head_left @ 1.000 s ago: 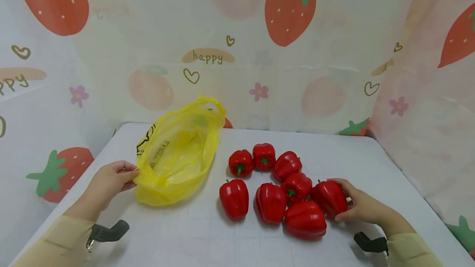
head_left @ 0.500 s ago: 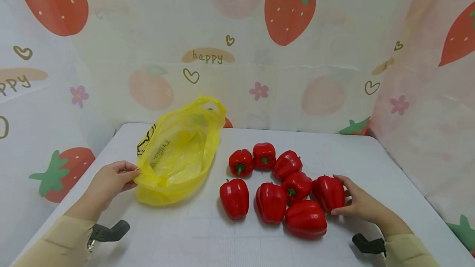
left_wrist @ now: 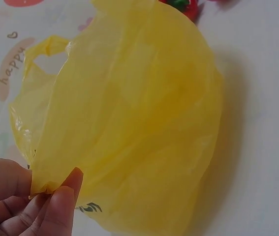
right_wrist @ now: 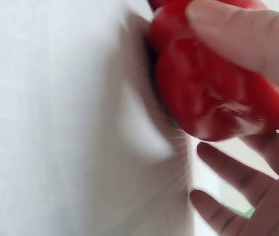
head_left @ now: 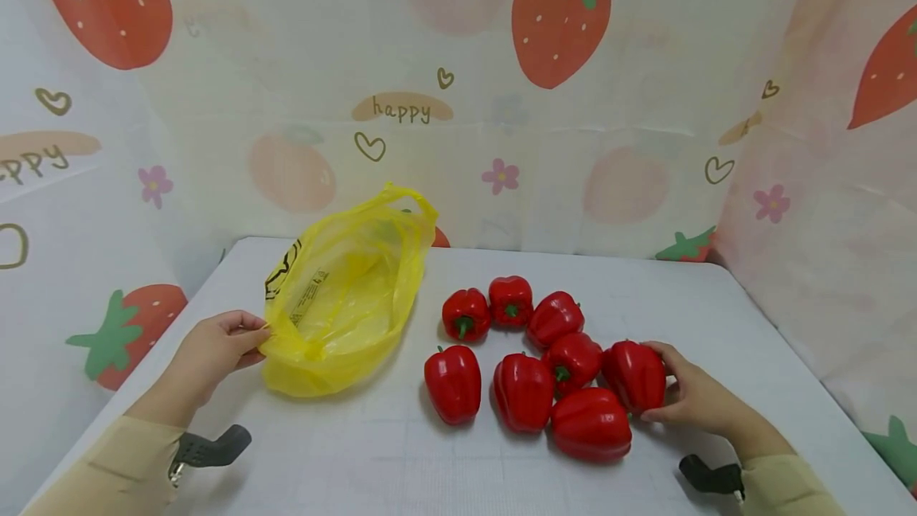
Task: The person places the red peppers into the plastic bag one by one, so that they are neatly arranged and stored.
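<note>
A yellow plastic bag stands with its mouth spread wide on the left of the table. My left hand pinches the near left edge of that bag between thumb and fingers, seen closely in the left wrist view. At the right end of a cluster of red bell peppers, my right hand grips one bell pepper from its right side. In the right wrist view the thumb lies across this bell pepper, while two fingers stick out free of it.
Several more bell peppers lie close together, with one bell pepper at the near left of the group, between it and the bag. The white table ends at a back wall cloth printed with strawberries.
My right hand has shifted slightly left and tilted the gripped bell pepper more upright; over the last half second it barely moves. The left hand and the bag have stayed in place.
</note>
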A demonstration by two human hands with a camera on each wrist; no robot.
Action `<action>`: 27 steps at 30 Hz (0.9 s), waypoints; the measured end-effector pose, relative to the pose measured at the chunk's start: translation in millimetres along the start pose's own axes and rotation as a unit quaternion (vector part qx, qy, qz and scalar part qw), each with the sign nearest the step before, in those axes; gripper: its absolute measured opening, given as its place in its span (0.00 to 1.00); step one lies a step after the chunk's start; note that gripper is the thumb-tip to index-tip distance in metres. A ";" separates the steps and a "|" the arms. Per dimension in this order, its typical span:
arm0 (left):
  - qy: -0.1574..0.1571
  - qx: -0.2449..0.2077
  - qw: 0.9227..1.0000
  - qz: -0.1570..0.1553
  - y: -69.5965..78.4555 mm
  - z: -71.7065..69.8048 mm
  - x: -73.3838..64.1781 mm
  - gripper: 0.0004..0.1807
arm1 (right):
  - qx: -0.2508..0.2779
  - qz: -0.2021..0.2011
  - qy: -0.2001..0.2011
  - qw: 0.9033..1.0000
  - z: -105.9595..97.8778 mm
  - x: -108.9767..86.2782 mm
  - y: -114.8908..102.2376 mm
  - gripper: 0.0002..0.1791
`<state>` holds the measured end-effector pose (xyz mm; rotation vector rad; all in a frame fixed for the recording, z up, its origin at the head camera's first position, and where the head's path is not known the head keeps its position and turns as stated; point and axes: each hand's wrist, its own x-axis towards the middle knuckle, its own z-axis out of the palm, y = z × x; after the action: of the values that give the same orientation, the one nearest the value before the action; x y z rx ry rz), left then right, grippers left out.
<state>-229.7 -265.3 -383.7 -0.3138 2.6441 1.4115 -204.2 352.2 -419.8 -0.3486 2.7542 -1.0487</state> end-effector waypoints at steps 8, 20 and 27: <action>-0.001 -0.004 1.000 0.000 -0.9 0.1 -0.3 0.22 | -0.021 -0.038 0.061 0.997 -4.0 1.2 -5.8 0.48; -0.007 -0.009 1.000 0.005 3.0 0.0 0.3 0.22 | 0.004 -0.120 0.078 0.990 -27.0 28.2 -49.7 0.48; -0.014 -0.017 1.000 0.004 6.5 0.6 -1.4 0.22 | 0.021 -0.149 0.046 0.987 -26.0 59.5 -85.2 0.48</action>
<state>-230.0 -261.1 -378.5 -0.2865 2.6046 1.4525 -254.2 290.3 -348.0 -0.7440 2.8146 -1.2163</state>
